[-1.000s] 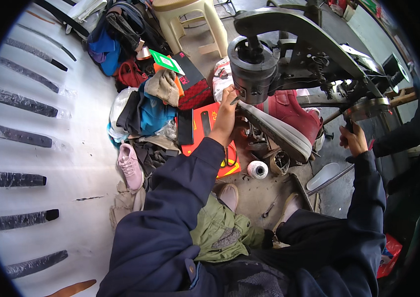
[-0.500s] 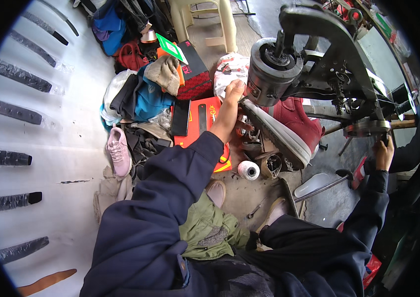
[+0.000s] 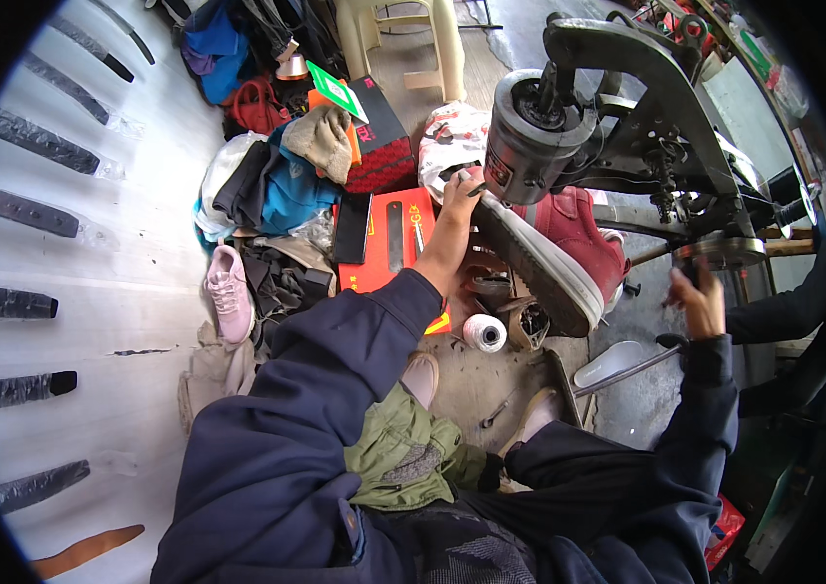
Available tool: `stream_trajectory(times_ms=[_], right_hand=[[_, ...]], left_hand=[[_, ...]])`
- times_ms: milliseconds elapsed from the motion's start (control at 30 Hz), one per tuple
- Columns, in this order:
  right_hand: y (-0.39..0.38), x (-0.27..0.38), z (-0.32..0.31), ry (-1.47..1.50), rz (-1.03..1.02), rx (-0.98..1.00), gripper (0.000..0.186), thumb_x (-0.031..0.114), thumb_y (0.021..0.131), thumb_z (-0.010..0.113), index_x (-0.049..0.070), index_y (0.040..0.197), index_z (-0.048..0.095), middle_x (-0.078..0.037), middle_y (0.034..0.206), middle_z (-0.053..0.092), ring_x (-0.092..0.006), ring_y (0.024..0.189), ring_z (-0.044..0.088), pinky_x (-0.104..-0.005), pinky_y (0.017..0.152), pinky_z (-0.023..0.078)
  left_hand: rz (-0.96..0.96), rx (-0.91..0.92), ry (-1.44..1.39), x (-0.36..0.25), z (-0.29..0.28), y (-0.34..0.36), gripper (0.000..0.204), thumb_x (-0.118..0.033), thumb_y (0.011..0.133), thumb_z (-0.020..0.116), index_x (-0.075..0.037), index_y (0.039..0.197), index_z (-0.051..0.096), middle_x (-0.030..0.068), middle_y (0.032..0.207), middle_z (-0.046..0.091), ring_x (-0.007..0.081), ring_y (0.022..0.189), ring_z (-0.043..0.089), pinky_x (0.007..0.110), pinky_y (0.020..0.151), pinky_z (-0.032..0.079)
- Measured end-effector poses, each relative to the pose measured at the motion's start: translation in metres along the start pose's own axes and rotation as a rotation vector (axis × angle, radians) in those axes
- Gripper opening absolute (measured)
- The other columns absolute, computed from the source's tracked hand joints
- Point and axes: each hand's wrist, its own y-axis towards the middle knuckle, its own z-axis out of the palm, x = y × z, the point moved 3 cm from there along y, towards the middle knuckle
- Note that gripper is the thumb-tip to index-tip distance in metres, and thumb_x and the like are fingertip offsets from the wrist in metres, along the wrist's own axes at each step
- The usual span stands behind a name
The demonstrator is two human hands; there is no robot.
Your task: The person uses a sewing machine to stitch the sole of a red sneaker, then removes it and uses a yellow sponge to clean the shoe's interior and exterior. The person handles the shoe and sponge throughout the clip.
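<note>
A red shoe [image 3: 588, 234] with a white and grey sole lies tilted under the black hand-cranked shoe-sewing machine [image 3: 617, 39], its toe end by the machine's thick cylinder. My left hand [image 3: 460, 200] is closed around that toe end; some of its fingers are hidden behind the sole. To the right, my right hand [image 3: 703, 304] is off the machine's round handwheel [image 3: 736, 255], just below and beside it. Its fingers are spread, slightly blurred, with nothing visible in them.
A white thread spool [image 3: 485, 333] and a tin [image 3: 530, 324] stand below the shoe. A red-orange box [image 3: 362, 277] bears a dark phone [image 3: 353, 230]. Clothes, bags and a pink shoe [image 3: 229, 292] lie at left. A cream stool [image 3: 447, 49] stands behind. Another person's dark sleeve [image 3: 790, 304] shows at right.
My right hand has come off the handwheel and moved left and slightly down, fingers spreading. My left hand stays at the shoe's toe, and the shoe has shifted slightly.
</note>
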Motion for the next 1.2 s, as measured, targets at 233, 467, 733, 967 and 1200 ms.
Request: stream_trajectory(times_ms=[233,467,733,967,1200], right_hand=[[0.016,-0.024,-0.117,0.0,-0.045,-0.41,0.015,0.014,0.095,0.053,0.006,0.105,0.06,0.0,0.072,0.058,-0.0087,0.059,0.054,-0.0236,0.053,0.04],[0.035,-0.137,-0.089,0.02,0.27,-0.342,0.01,0.013,0.097,0.057,0.007,0.104,0.057,-0.003,0.065,0.057,-0.0129,0.048,0.054,-0.028,0.041,0.04],[-0.001,-0.005,-0.001,0.079,0.053,0.046,0.032,0.032,0.096,0.066,0.002,0.108,0.062,-0.003,0.07,0.062,-0.0111,0.057,0.059,-0.0263,0.051,0.043],[0.014,-0.016,-0.115,0.049,0.009,-0.477,0.019,0.026,0.099,0.059,0.007,0.104,0.062,0.0,0.069,0.059,-0.0075,0.058,0.055,-0.0222,0.051,0.039],[0.031,-0.129,-0.087,0.086,0.266,-0.384,0.012,0.025,0.1,0.058,0.014,0.106,0.058,-0.001,0.062,0.057,-0.0126,0.045,0.055,-0.0259,0.037,0.035]], left_hand=[[0.013,0.006,-0.015,-0.005,0.0,0.003,0.056,-0.051,0.093,0.056,-0.014,0.134,0.048,0.0039,0.119,0.052,0.0144,0.11,0.053,0.029,0.094,0.042],[0.174,0.099,0.01,-0.013,0.0,0.01,0.068,-0.052,0.091,0.057,-0.013,0.144,0.041,0.003,0.129,0.047,0.0154,0.122,0.042,0.03,0.108,0.028],[0.225,0.115,-0.035,-0.014,-0.002,0.02,0.041,-0.041,0.099,0.051,-0.012,0.128,0.048,-0.0025,0.113,0.051,0.0093,0.108,0.047,0.027,0.099,0.035],[0.25,0.084,0.073,-0.014,-0.008,0.031,0.039,-0.047,0.099,0.047,-0.015,0.12,0.053,-0.003,0.101,0.055,0.0098,0.094,0.052,0.027,0.085,0.038],[0.265,0.099,0.027,-0.013,-0.008,0.033,0.033,-0.048,0.099,0.046,-0.018,0.106,0.056,-0.0044,0.087,0.053,0.0088,0.079,0.052,0.026,0.072,0.04]])
